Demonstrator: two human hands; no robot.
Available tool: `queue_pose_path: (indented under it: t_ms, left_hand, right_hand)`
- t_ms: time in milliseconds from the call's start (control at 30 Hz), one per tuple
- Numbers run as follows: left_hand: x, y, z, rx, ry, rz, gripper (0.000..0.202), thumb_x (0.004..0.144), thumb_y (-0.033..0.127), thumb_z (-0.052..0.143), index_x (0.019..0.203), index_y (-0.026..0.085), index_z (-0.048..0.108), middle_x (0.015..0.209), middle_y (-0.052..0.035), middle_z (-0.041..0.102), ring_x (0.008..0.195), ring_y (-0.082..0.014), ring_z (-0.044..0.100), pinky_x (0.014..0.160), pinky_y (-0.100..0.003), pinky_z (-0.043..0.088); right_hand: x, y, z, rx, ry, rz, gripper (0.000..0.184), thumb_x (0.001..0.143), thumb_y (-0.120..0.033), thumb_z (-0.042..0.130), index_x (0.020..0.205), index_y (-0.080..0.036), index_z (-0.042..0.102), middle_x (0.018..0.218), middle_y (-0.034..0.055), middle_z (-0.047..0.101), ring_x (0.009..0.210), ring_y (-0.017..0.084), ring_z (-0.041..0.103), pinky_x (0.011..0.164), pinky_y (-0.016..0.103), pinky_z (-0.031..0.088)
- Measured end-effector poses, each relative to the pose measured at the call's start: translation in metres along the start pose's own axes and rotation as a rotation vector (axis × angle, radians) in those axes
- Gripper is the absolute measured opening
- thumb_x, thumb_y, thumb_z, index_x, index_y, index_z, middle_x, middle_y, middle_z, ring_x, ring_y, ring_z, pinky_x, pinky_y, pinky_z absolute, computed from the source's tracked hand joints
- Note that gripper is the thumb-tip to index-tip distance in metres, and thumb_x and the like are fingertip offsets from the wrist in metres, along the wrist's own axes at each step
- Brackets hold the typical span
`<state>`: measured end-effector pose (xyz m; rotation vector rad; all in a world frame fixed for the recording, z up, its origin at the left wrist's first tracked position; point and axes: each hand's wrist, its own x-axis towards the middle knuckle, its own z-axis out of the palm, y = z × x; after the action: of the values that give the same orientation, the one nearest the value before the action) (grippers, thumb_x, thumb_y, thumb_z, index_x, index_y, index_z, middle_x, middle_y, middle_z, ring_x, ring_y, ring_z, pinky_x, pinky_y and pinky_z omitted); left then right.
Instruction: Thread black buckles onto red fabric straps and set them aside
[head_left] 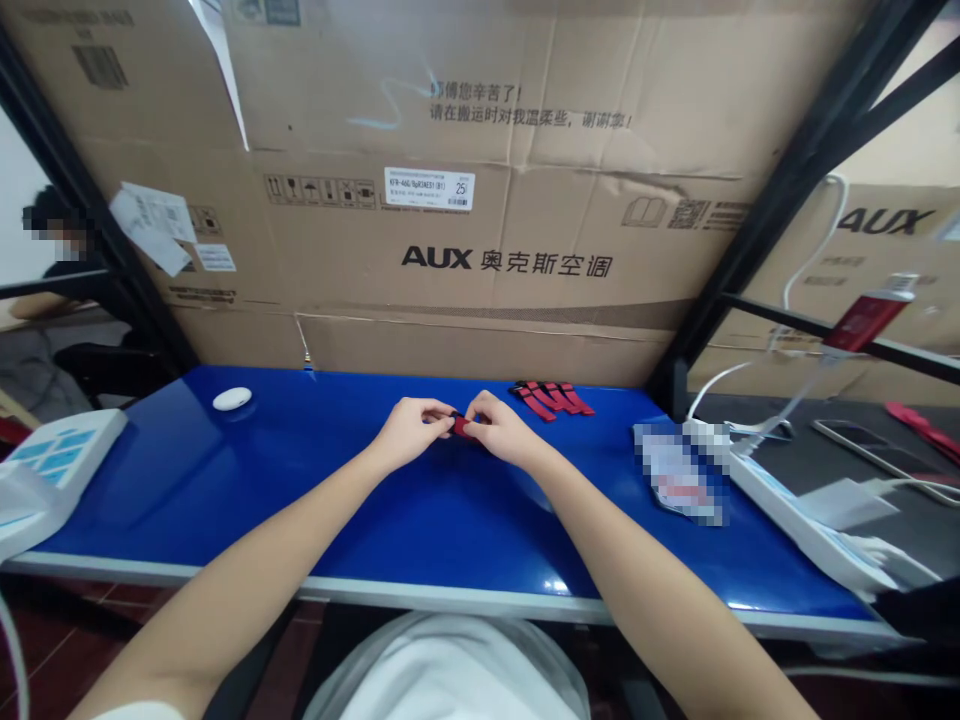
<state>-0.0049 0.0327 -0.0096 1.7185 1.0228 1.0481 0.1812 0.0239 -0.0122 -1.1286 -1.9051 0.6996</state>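
On my feed, L hand & R hand both grasp the red piece, thumbs & fingertips pinched on it from either side. It's held in front of the wearer, over the mid-rear of the blue tabletop; can't tell if it touches the surface. Fingers hide most of it.

Risks, as I judge it: piece is small & the pinch is fingertips only, so uneven pull btwn hands could pop it loose & drop it. Twist cd also come in unnoticed, b/c I can't see its covered ends. R hand is near the strips, so a careless sideways swing might knock them out of their row or mix the held one in. R forearm drifting outward cd nudge the packet.

Count: hands 2, both busy; held piece 1; strips approx 4, red w/ black, overlapping so no. not certain; white disc 1, well apart at L rear; packet 1, at R; phone 1, on the dark surface beyond; other person 1, far L.
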Motion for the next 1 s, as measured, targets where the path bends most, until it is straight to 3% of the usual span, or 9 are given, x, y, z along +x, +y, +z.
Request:
queue_pose_path:
  t_ms: [100,233,433,500,600,700,867,1000]
  left_hand:
    - [-0.002,0.004,0.002,0.005,-0.023,0.01,0.021,0.07,0.024,0.078,0.088,0.013,0.075,0.082,-0.0087,0.074,0.073,-0.0217,0.07,0.073,-0.037,0.06]
    - [-0.005,0.009,0.002,-0.213,-0.05,-0.073,0.031,0.068,0.031,0.081,0.091,0.012,0.073,0.085,-0.0086,0.074,0.08,-0.0208,0.07,0.081,-0.039,0.058]
    - [-0.003,0.007,-0.006,-0.376,-0.107,-0.142,0.038,0.065,0.03,0.086,0.095,0.012,0.07,0.089,-0.0081,0.072,0.083,-0.0175,0.069,0.084,-0.036,0.057]
    - [-0.002,0.006,-0.01,-0.431,-0.113,-0.171,0.036,0.063,0.029,0.087,0.089,0.012,0.069,0.086,-0.0055,0.071,0.08,-0.0147,0.068,0.081,-0.031,0.056]
    - [0.0,0.007,-0.017,-0.451,-0.133,-0.208,0.034,0.059,0.026,0.089,0.082,0.012,0.068,0.078,-0.0021,0.068,0.073,-0.0114,0.065,0.075,-0.026,0.056]
    - [0.0,0.009,-0.022,-0.421,-0.185,-0.213,0.033,0.059,0.024,0.088,0.081,0.012,0.066,0.077,-0.0021,0.068,0.072,-0.0111,0.065,0.075,-0.026,0.055]
    - [0.003,0.006,-0.03,-0.379,-0.2,-0.2,0.033,0.061,0.026,0.087,0.083,0.013,0.066,0.08,-0.0031,0.069,0.076,-0.0129,0.066,0.079,-0.029,0.054]
    - [0.009,0.002,-0.038,-0.226,-0.12,-0.135,0.033,0.061,0.031,0.086,0.08,0.013,0.066,0.076,-0.0038,0.069,0.073,-0.0152,0.066,0.078,-0.033,0.054]
  right_hand:
    - [0.0,0.0,0.003,-0.022,0.023,-0.008,0.015,0.073,-0.024,0.061,0.062,-0.018,0.054,0.079,-0.0001,0.046,0.071,0.014,0.045,0.071,0.029,0.037]
    - [-0.001,0.0,0.005,0.025,0.053,0.032,0.011,0.071,-0.022,0.061,0.063,-0.019,0.056,0.079,0.0,0.049,0.071,0.014,0.046,0.07,0.029,0.04]
    - [-0.001,0.004,0.0,0.498,-0.071,0.059,0.028,0.073,-0.034,0.068,0.093,-0.02,0.054,0.078,0.0003,0.058,0.069,0.016,0.056,0.068,0.032,0.047]
    - [0.001,0.012,-0.007,0.412,-0.007,0.029,0.025,0.077,-0.029,0.063,0.099,-0.02,0.055,0.086,0.0025,0.059,0.073,0.016,0.057,0.073,0.034,0.048]
    - [0.004,0.032,-0.018,-0.016,0.157,0.001,0.025,0.074,-0.014,0.06,0.098,-0.022,0.062,0.1,0.0058,0.055,0.091,0.019,0.055,0.09,0.039,0.044]
    - [0.006,0.052,-0.023,-0.277,0.088,0.074,0.027,0.073,-0.011,0.063,0.097,-0.023,0.068,0.102,0.008,0.055,0.1,0.023,0.051,0.096,0.041,0.039]
    - [0.007,0.056,-0.015,-0.283,-0.056,0.117,0.007,0.074,-0.023,0.069,0.08,-0.02,0.069,0.082,0.0029,0.06,0.081,0.017,0.054,0.08,0.031,0.043]
    - [0.005,0.046,-0.011,-0.223,-0.056,0.244,0.012,0.071,-0.025,0.071,0.073,-0.019,0.061,0.071,0.0013,0.061,0.063,0.014,0.052,0.061,0.027,0.038]
